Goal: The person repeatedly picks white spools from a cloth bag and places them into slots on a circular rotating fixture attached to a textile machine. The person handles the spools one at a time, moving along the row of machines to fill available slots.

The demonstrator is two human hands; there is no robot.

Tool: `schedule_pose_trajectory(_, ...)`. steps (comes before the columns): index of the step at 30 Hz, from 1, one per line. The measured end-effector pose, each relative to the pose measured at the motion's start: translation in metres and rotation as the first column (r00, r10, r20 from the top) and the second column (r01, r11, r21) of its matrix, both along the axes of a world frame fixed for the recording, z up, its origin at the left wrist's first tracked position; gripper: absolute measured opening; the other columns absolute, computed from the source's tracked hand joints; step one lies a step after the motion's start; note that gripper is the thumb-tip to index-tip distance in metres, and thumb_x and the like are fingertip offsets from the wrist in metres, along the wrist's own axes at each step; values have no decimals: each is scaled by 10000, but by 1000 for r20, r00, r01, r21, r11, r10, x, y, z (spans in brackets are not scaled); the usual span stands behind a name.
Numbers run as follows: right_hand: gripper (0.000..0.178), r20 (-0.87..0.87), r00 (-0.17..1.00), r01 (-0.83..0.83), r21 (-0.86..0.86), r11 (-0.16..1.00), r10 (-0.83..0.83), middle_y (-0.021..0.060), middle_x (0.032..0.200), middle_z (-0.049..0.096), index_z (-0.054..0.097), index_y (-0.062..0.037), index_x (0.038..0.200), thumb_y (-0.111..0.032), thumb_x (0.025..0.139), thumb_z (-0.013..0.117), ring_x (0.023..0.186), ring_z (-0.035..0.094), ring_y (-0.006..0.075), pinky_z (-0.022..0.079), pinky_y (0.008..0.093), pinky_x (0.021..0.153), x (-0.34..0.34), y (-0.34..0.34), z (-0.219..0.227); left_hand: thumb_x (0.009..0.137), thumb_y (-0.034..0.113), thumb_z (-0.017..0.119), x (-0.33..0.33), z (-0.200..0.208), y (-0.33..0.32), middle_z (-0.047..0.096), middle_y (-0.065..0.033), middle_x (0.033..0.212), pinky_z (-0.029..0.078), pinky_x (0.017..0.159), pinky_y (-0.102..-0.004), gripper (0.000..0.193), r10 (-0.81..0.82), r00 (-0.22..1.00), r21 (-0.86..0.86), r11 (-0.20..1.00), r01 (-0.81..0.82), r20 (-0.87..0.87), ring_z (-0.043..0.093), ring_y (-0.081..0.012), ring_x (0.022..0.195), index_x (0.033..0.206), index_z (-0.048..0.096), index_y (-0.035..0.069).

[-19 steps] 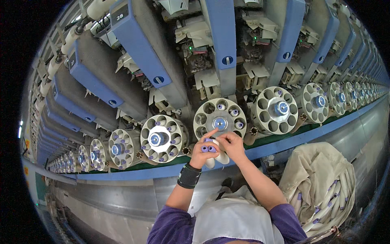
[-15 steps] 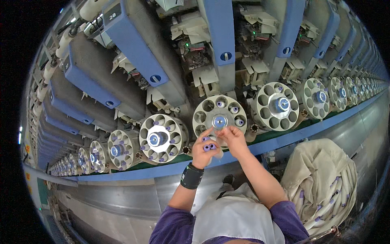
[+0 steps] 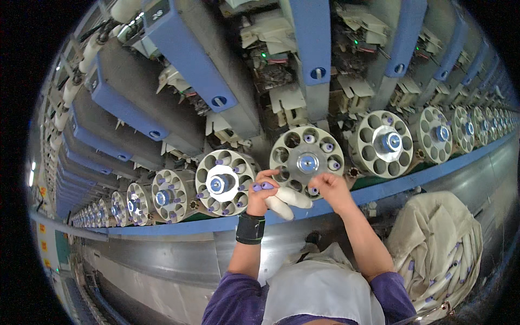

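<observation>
The left hand [image 3: 260, 197] grips two white yarn bobbins with purple ends [image 3: 290, 199]. Further right, the right hand [image 3: 331, 190], fingers bent, nears a round cream wheel [image 3: 301, 135]; I can't tell if it holds anything.

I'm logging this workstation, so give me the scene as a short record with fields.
Left hand: holds white bobbins with purple ends
Right hand: at the slotted wheel, by a bobbin at its lower edge; grip unclear
Left wrist: black band
Person's right: cloth sack containing more bobbins
</observation>
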State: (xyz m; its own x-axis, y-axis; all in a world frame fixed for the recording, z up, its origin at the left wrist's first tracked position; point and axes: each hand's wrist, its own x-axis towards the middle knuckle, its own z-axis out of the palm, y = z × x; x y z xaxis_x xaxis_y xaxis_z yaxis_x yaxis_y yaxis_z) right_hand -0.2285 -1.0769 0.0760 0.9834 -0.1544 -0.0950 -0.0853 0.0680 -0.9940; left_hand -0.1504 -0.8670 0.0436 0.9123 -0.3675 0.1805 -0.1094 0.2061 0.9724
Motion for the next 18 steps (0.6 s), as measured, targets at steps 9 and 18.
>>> schedule_pose_trajectory(9,463,-75,903,-420,-363,832,424,107,964,603,639,-71,1055,-369,707,707,903,583,232,459,331,763,63,34,-4,657,109,634,17,5,12,491,-123,1198,366,882,-319,168,-118,989,-272,958,92,-84,490,-179,934,775,630,-10)
schedule_pose_trajectory(18,173,176,966,-190,-3,982,188,55,777,596,630,-20,842,-192,816,621,588,492,129,372,240,502,92,76,-10,694,56,611,17,8,8,524,-114,1111,370,893,-325,111,331,943,-150,931,-332,-32,494,-210,999,793,622,6)
